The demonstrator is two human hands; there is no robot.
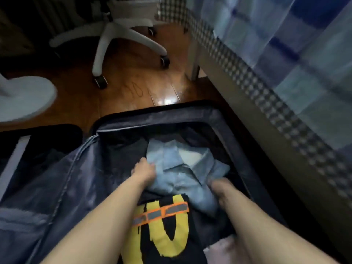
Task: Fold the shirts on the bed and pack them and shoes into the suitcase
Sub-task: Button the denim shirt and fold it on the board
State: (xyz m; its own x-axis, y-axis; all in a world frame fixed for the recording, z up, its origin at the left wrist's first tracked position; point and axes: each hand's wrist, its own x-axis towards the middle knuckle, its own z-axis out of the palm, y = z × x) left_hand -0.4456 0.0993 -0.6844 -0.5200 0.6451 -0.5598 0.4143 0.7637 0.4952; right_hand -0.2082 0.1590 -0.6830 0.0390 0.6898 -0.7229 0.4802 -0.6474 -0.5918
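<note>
One suitcase [219, 119], three folded garments, two hands, one chair [122, 35].

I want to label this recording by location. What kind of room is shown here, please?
Most likely a bedroom. A bed with a checked blue cover stands at the right, an open suitcase with folded shirts lies on the wooden floor, and an office chair is behind.

Both your forearms reach fwd and down, bare, roughly parallel. Your left hand [143, 171] has fingers curled at the grip, knuckles up, thumb side inward, wrist straight. Your right hand [222, 189] sits nearer you than the left, fingers curled under and mostly hidden, blurred; wrist bent slightly inward. Hands are apart, not touching
</note>
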